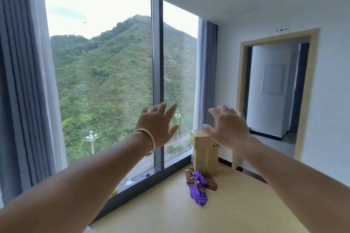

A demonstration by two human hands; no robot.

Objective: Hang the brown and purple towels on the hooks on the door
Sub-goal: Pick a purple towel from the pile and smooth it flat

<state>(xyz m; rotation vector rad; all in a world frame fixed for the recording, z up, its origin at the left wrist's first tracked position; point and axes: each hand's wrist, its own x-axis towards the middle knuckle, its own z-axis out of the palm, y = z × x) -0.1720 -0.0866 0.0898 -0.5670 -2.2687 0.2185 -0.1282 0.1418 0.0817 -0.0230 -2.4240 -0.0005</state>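
Note:
A purple towel [198,189] and a brown towel [211,182] lie bunched together on the light wooden table [227,213], just in front of a cardboard box [204,155]. Both my arms are stretched forward above the table. My left hand [158,125], with a bangle on its wrist, is raised with fingers spread and holds nothing. My right hand [227,128] hovers over the top of the box, fingers spread, also holding nothing. Both hands are well above the towels. No hooks are visible.
A large window [106,81] with grey curtains fills the left side. Small scissors [145,175] and a yellow object [114,192] lie on the dark sill. An open doorway [272,90] with a light wooden frame is at the right, leading to a corridor.

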